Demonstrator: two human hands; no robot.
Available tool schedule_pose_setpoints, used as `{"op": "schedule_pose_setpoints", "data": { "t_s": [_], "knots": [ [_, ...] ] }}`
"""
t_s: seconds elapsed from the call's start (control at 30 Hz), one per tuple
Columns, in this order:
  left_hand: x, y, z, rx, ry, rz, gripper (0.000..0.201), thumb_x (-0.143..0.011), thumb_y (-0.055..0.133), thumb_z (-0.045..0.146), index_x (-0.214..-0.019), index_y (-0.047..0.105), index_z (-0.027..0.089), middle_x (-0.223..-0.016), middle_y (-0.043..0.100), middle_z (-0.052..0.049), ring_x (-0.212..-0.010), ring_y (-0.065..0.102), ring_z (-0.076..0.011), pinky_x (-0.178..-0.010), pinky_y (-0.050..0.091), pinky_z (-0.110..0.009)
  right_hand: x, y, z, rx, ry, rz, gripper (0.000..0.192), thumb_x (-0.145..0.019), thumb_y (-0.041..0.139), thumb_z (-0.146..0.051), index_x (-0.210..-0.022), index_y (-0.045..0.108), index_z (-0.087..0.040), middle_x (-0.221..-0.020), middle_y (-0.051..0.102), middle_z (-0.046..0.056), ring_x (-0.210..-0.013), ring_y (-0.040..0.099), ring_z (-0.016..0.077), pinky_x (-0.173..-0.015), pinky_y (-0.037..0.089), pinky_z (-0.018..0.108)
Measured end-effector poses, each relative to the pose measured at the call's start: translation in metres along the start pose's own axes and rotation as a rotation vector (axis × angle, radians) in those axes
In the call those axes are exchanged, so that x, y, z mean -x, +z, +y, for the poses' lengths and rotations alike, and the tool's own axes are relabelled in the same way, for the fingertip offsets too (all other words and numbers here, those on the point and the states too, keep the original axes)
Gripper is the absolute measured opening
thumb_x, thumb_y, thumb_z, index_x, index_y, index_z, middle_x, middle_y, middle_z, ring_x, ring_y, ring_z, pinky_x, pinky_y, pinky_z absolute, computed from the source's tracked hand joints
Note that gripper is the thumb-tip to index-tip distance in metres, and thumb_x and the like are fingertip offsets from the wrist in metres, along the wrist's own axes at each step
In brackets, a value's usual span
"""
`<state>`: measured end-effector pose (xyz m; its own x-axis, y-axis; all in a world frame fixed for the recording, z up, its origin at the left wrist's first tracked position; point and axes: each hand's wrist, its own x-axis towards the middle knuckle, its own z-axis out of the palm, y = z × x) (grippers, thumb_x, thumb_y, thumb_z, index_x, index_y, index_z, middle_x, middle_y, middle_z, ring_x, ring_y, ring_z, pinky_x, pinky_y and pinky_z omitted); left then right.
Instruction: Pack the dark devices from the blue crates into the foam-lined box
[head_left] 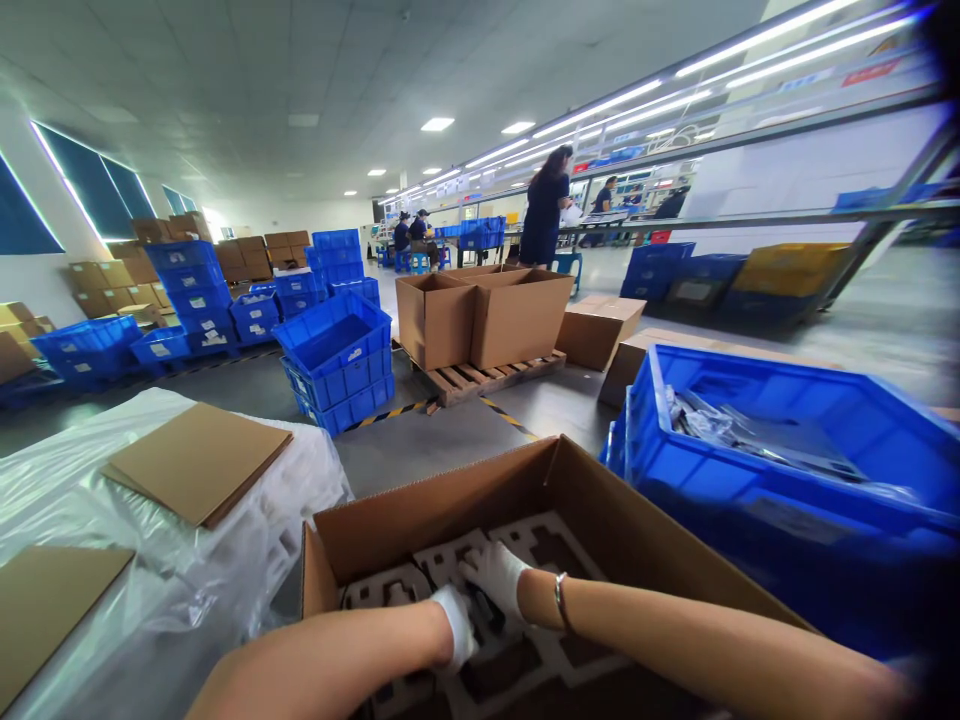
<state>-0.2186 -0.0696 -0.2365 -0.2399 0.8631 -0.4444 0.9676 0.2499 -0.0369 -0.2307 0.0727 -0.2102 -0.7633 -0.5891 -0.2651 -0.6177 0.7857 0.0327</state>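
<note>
Both my hands wear white gloves and reach down into an open cardboard box (637, 530). Inside it lie white foam inserts (551, 535) with cut-out recesses, some holding dark parts. My right hand (499, 578) is over the middle of the foam, its fingers bent and closed around something I cannot make out. Close beside it, my left hand (456, 615) is low over the foam, with its fingers blurred and mostly hidden. Below the right hand a dark piece (487, 608) shows, too blurred to name.
To the right stands a blue bin (787, 530) with plastic-bagged parts. Cardboard sheets (199, 460) lie on a plastic-wrapped stack (300, 470) at left. Ahead are stacked blue crates (337, 365) and large cartons (517, 315) on a wooden pallet (487, 378). A person (547, 210) stands at a workbench beyond.
</note>
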Motion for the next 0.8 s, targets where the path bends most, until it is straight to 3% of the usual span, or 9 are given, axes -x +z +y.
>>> {"op": "schedule_pose_setpoints", "data": {
  "t_s": [0.2, 0.4, 0.5, 0.6, 0.7, 0.8],
  "knots": [
    [0.009, -0.010, -0.005, -0.134, 0.153, -0.099, 0.023, -0.070, 0.064, 0.011, -0.049, 0.059, 0.018, -0.072, 0.073, -0.009, -0.083, 0.069, -0.0282, -0.068, 0.053, -0.040, 0.015, 0.014, 0.019, -0.017, -0.087, -0.031, 0.089, -0.064, 0.080, -0.021, -0.144, 0.042, -0.009, -0.135, 0.051, 0.025, -0.114, 0.054, 0.0389, -0.093, 0.046, 0.047],
    [0.003, -0.013, -0.001, -0.176, 0.174, -0.081, 0.021, -0.066, 0.068, 0.012, -0.048, 0.060, 0.019, -0.080, 0.075, -0.009, -0.102, 0.067, -0.0312, -0.081, 0.054, -0.043, 0.019, 0.028, 0.021, -0.033, -0.046, -0.020, 0.069, -0.084, 0.063, -0.024, -0.147, 0.038, -0.006, -0.145, 0.040, 0.027, -0.127, 0.046, 0.0405, -0.102, 0.042, 0.051],
    [-0.010, -0.020, -0.003, -0.179, 0.107, -0.080, 0.009, -0.068, 0.068, 0.019, -0.068, 0.073, 0.026, -0.097, 0.076, -0.006, -0.108, 0.065, -0.0310, -0.081, 0.055, -0.043, 0.015, 0.019, 0.022, -0.026, -0.066, -0.053, 0.069, -0.083, 0.061, -0.018, -0.147, 0.039, -0.008, -0.143, 0.045, 0.025, -0.123, 0.051, 0.0392, -0.098, 0.046, 0.050],
    [-0.020, -0.029, -0.007, -0.194, 0.037, -0.130, 0.027, -0.079, 0.059, 0.023, -0.101, 0.074, 0.019, -0.112, 0.073, -0.013, -0.109, 0.066, -0.0319, -0.079, 0.057, -0.043, 0.012, 0.002, 0.033, -0.051, -0.075, -0.124, 0.075, -0.074, 0.067, -0.015, -0.146, 0.043, -0.016, -0.136, 0.054, 0.019, -0.109, 0.062, 0.0368, -0.086, 0.054, 0.046],
    [-0.017, -0.035, -0.011, -0.190, 0.062, -0.232, 0.031, -0.082, 0.056, 0.025, -0.107, 0.071, 0.015, -0.109, 0.073, -0.016, -0.104, 0.067, -0.0344, -0.079, 0.057, -0.047, 0.016, -0.015, 0.054, -0.147, 0.088, -0.077, 0.072, -0.072, 0.073, -0.018, -0.140, 0.050, -0.017, -0.131, 0.058, 0.017, -0.106, 0.065, 0.0334, -0.084, 0.057, 0.041],
    [-0.005, -0.036, -0.013, -0.180, 0.150, -0.300, 0.022, -0.070, 0.067, 0.028, -0.091, 0.071, 0.021, -0.102, 0.074, -0.013, -0.098, 0.068, -0.0380, -0.073, 0.057, -0.049, 0.027, -0.021, 0.078, -0.216, 0.312, 0.024, 0.040, -0.082, 0.071, -0.023, -0.119, 0.064, -0.010, -0.108, 0.067, 0.017, -0.098, 0.067, 0.0297, -0.084, 0.057, 0.043]
  ]
}}
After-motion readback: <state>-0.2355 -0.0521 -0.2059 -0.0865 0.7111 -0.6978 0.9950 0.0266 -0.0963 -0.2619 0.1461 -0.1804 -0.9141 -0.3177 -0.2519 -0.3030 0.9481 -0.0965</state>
